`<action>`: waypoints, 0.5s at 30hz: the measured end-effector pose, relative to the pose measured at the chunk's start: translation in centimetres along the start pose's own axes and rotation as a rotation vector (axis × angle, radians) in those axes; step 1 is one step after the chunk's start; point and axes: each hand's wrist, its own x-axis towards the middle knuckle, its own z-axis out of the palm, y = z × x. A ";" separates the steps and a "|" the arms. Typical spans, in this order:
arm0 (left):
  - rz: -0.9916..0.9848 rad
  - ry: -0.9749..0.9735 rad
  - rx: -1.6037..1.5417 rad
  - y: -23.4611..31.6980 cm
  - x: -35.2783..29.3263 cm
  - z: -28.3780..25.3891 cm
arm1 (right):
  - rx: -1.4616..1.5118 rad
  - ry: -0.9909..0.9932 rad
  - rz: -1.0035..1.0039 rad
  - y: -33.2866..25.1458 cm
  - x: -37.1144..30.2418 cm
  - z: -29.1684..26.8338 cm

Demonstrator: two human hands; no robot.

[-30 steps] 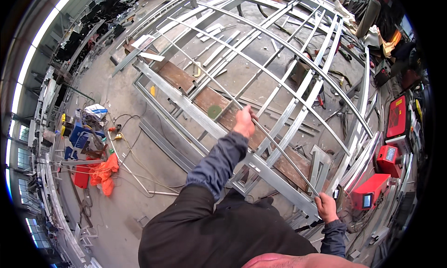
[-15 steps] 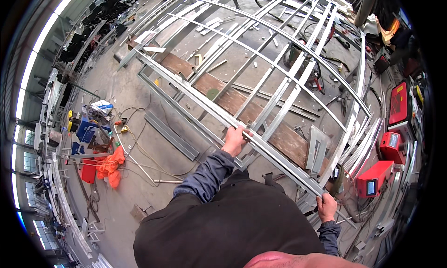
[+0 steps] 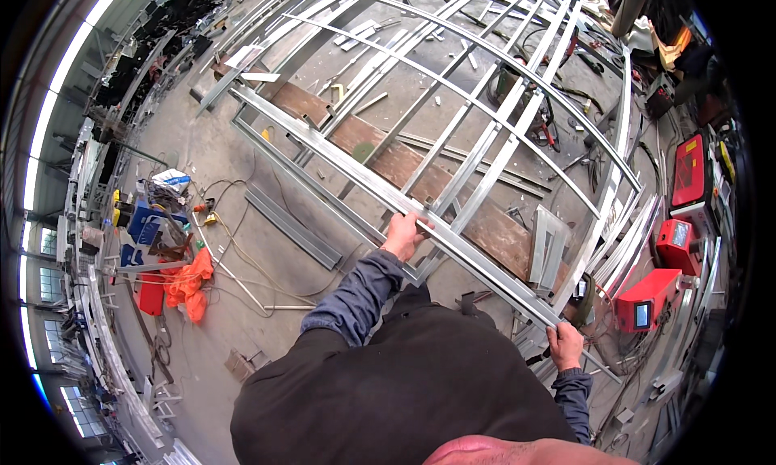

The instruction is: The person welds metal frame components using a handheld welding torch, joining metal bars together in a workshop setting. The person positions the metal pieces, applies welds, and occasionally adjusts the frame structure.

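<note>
A long silvery metal bar [image 3: 339, 160] runs along the near edge of a large welded metal frame [image 3: 471, 153], slanting from far left to near right. Around the middle of this bar my left hand [image 3: 404, 236] is closed, its thumb lying on top. My right hand [image 3: 566, 348] grips the bar's near right end with curled fingers. Whether the bar is fixed to the frame or only rests on it, I cannot tell. Curved and straight metal members cross the frame beyond my hands. A triangular metal piece [image 3: 546, 255] leans inside its near right corner.
A rusty brown plank [image 3: 388, 174] lies beneath the frame. Grey channels [image 3: 293, 229], cables and a crumpled orange cloth [image 3: 189, 283] are on the floor to the left. Red machines [image 3: 649, 301] with small screens stand at the right, beside long metal strips.
The view has shifted slightly, so the frame and floor items sit a little higher and farther left. Both hands keep their hold on the bar.
</note>
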 end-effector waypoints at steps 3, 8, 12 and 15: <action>0.001 0.008 0.015 -0.2 0.4 0.1 | 0.020 -0.033 0.010 0.4 0.4 0.0; -0.017 -0.016 0.004 -1.0 0.9 -0.2 | -0.020 -0.041 0.009 0.9 -0.2 0.3; -0.063 -0.021 0.146 -0.5 1.4 -1.1 | 0.010 -0.016 0.002 0.1 0.1 1.0; -0.122 -0.065 0.296 0.6 1.5 -1.9 | 0.020 -0.029 -0.009 0.3 0.3 2.0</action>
